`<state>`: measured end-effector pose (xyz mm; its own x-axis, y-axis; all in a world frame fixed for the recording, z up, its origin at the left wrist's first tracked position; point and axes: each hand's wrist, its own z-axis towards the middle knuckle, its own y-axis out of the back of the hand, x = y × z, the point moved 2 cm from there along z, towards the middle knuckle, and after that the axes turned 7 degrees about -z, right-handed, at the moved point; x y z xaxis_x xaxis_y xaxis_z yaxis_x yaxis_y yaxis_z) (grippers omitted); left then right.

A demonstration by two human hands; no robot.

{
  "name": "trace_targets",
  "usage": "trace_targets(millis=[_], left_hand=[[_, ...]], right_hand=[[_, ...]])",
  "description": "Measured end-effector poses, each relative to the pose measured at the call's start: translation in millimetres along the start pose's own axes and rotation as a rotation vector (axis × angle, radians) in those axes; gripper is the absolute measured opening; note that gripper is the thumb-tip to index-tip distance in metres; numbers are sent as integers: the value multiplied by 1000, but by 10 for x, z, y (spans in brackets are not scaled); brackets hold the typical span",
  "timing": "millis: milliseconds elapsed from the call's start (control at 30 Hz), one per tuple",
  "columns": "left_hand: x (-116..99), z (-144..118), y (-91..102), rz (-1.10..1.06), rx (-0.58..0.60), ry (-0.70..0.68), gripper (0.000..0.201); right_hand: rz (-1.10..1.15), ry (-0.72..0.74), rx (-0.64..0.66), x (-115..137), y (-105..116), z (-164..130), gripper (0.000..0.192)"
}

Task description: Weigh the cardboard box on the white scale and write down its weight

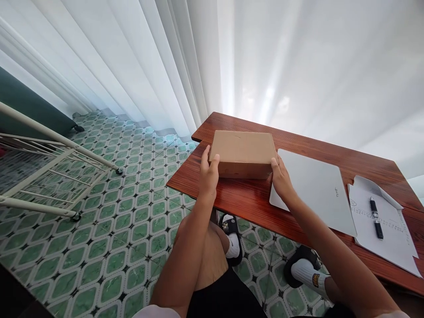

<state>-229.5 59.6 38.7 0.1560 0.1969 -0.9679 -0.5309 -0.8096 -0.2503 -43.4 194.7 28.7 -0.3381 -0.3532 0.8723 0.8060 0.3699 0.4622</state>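
A closed brown cardboard box [243, 148] is at the left part of the dark red wooden table [238, 193]. My left hand [209, 172] grips its left end, with the thumb at the near top corner. At the opposite end, my right hand [281, 176] holds the box the same way, thumb on the near right corner. Most of the fingers are hidden behind the ends of the box. Whether the box rests fully on the tabletop or is slightly raised, I cannot tell.
Right of the box lies a closed silver laptop [311, 190]. Beyond it are papers [394, 221] with a black pen [376, 216] on top. White curtains [291, 57] hang behind the table. A wheeled metal rack [66, 154] stands on the tiled floor at left.
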Motion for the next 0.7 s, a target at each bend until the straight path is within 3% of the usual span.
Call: trace_targets(millis=[700], left_hand=[[131,45,6,27,-14,-117,60]], right_hand=[[32,18,43,12,24,2,60]])
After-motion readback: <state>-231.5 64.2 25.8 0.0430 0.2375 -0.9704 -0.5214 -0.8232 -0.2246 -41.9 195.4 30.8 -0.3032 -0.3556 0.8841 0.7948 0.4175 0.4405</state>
